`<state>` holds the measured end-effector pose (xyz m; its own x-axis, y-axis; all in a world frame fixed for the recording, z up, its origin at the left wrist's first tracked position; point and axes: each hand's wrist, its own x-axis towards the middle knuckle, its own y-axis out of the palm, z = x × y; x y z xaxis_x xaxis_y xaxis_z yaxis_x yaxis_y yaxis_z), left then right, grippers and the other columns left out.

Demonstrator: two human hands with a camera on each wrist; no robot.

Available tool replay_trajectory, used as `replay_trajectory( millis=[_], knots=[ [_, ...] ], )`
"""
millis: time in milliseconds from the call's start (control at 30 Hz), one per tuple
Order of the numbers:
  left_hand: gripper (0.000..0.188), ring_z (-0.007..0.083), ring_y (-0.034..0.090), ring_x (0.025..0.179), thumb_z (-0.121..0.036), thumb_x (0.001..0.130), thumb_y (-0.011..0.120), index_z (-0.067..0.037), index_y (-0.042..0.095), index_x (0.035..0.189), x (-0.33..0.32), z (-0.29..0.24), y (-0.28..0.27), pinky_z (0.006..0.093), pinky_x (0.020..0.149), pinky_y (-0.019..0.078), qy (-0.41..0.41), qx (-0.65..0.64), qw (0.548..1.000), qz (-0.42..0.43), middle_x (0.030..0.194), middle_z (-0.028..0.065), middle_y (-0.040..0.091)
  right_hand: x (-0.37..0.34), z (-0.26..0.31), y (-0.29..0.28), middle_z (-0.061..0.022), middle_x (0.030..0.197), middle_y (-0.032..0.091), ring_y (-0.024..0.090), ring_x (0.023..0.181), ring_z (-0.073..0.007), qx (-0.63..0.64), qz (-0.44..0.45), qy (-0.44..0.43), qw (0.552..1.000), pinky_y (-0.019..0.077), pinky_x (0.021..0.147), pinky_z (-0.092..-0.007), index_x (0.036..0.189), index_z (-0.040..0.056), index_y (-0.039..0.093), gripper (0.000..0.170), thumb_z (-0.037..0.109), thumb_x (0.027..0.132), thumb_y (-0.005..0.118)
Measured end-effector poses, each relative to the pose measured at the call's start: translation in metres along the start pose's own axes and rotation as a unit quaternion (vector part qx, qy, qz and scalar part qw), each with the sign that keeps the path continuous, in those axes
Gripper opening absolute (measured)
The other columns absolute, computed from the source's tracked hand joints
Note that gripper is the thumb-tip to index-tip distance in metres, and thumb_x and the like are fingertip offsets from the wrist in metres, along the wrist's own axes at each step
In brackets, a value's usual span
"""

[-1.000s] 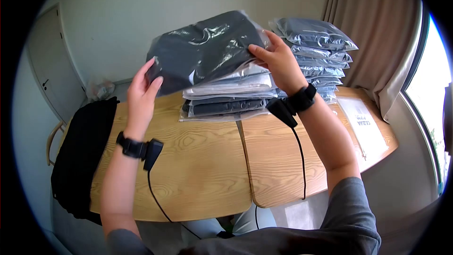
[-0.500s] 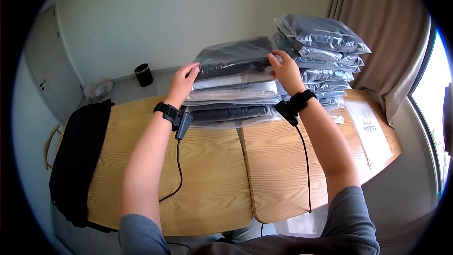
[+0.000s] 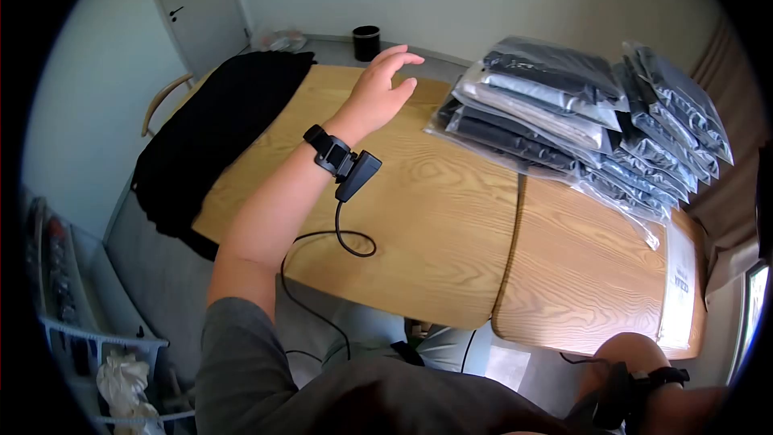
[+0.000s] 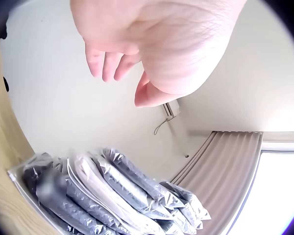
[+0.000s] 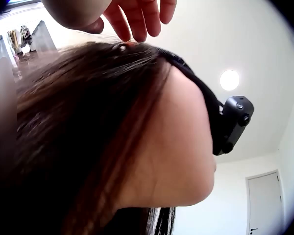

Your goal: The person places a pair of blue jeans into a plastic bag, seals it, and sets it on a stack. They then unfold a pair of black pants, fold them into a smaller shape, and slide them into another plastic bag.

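My left hand [image 3: 377,93] is held above the wooden table, its fingers loosely bent and nothing between them. To its right stands a stack of folded garments in clear plastic bags [image 3: 523,125], with a dark bagged garment [image 3: 555,66] on top. A second pile of dark bagged clothes [image 3: 676,113] leans beside it. In the right wrist view, my right hand [image 5: 132,18] is up at the back of my head, fingertips right at the dark hair [image 5: 88,83] near the head strap. The head view shows only the right arm and wrist camera at the bottom right.
A black cloth [image 3: 225,125] lies across the table's left end, near a chair [image 3: 165,101]. A flat printed plastic bag [image 3: 680,294] rests at the table's right side. Beyond the table stands a black bin [image 3: 366,45]; a storage rack [image 3: 101,334] is at lower left.
The dark bagged garment went down onto the middle stack and both hands let go. My left hand moved back left; my right hand rose to my head. The head view turned left and down.
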<state>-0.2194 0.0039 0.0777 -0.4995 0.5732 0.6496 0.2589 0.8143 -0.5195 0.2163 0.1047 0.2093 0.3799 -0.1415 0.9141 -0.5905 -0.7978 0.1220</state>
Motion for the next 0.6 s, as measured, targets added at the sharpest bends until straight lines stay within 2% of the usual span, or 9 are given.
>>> replay_trajectory(
  millis=[100,133,167,233,367,433,467,533,600],
  knots=[
    [0.031,0.0239,0.041,0.129,-0.012,0.088,0.057,-0.010,0.057,0.119,-0.036,-0.013,-0.038,0.0362,0.101,0.0378,-0.030,-0.003,1.000,-0.009,0.139,0.0102,0.042,-0.001,0.012,0.019,0.0034,0.091,0.055,0.051,0.079,-0.0127,0.083,0.019,0.099,0.991,0.0401,0.072,-0.0287,0.100,0.0083,0.057,0.022,0.017,0.080,0.060],
    [0.030,0.0231,0.043,0.127,-0.010,0.088,0.057,-0.010,0.058,0.118,-0.048,-0.015,-0.050,0.0349,0.101,0.0382,-0.019,0.015,0.999,-0.022,0.139,0.0095,0.043,-0.007,0.009,0.033,0.0013,0.085,0.054,0.052,0.078,-0.0132,0.259,-0.076,0.085,0.959,0.0401,0.072,-0.0273,0.098,0.0066,0.056,0.023,0.013,0.076,0.060],
    [0.030,0.0231,0.043,0.127,-0.010,0.088,0.057,-0.010,0.058,0.118,-0.060,-0.016,-0.063,0.0349,0.101,0.0382,-0.023,0.021,0.999,-0.028,0.139,0.0095,0.043,-0.007,0.012,0.034,0.0013,0.085,0.054,0.052,0.078,-0.0132,0.268,-0.079,0.085,0.957,0.0401,0.072,-0.0273,0.098,0.0066,0.056,0.023,0.013,0.076,0.060],
    [0.030,0.0225,0.044,0.126,-0.010,0.088,0.057,-0.010,0.058,0.118,-0.083,-0.017,-0.088,0.0346,0.100,0.0388,-0.022,0.046,0.998,-0.036,0.139,0.0094,0.043,-0.004,0.020,0.034,0.0017,0.103,0.059,0.053,0.090,-0.0119,0.190,0.056,0.098,0.975,0.0436,0.079,-0.0286,0.110,0.0152,0.057,0.021,0.021,0.090,0.053],
    [0.027,0.0258,0.048,0.122,-0.011,0.086,0.059,-0.008,0.061,0.113,-0.125,-0.014,-0.133,0.0343,0.095,0.0423,-0.059,0.072,0.993,-0.074,0.136,0.0120,0.047,-0.004,0.021,0.062,0.0030,0.105,0.059,0.053,0.089,-0.0105,0.248,-0.001,0.065,0.967,0.0418,0.078,-0.0276,0.113,0.0177,0.057,0.022,0.023,0.091,0.052],
    [0.027,0.0248,0.048,0.121,-0.011,0.086,0.059,-0.009,0.061,0.113,-0.144,-0.010,-0.152,0.0340,0.095,0.0422,-0.079,0.075,0.991,-0.083,0.135,0.0117,0.047,-0.001,0.019,0.078,-0.0003,0.081,0.051,0.051,0.078,-0.0132,0.554,-0.165,-0.015,0.816,0.0400,0.071,-0.0261,0.096,0.0049,0.054,0.024,0.011,0.073,0.059],
    [0.026,0.0238,0.049,0.121,-0.011,0.086,0.059,-0.009,0.062,0.112,-0.152,-0.008,-0.160,0.0337,0.095,0.0422,-0.094,0.074,0.989,-0.091,0.135,0.0114,0.047,-0.001,0.020,0.080,-0.0003,0.081,0.051,0.051,0.078,-0.0132,0.557,-0.165,-0.013,0.814,0.0400,0.071,-0.0261,0.096,0.0049,0.054,0.024,0.011,0.073,0.059],
    [0.026,0.0234,0.049,0.121,-0.011,0.087,0.058,-0.009,0.062,0.113,-0.166,-0.006,-0.172,0.0335,0.095,0.0421,-0.112,0.082,0.986,-0.095,0.135,0.0112,0.047,0.000,0.022,0.081,-0.0007,0.078,0.049,0.051,0.078,-0.0133,0.648,-0.159,-0.006,0.745,0.0395,0.070,-0.0259,0.095,0.0038,0.053,0.025,0.010,0.071,0.059],
    [0.025,0.0232,0.049,0.120,-0.011,0.087,0.058,-0.009,0.062,0.112,-0.176,-0.003,-0.179,0.0329,0.094,0.0420,-0.136,0.090,0.982,-0.095,0.135,0.0109,0.047,0.000,0.021,0.084,-0.0008,0.079,0.050,0.051,0.078,-0.0135,0.650,-0.157,-0.012,0.743,0.0390,0.071,-0.0263,0.097,0.0036,0.053,0.026,0.009,0.072,0.058]
  ],
)
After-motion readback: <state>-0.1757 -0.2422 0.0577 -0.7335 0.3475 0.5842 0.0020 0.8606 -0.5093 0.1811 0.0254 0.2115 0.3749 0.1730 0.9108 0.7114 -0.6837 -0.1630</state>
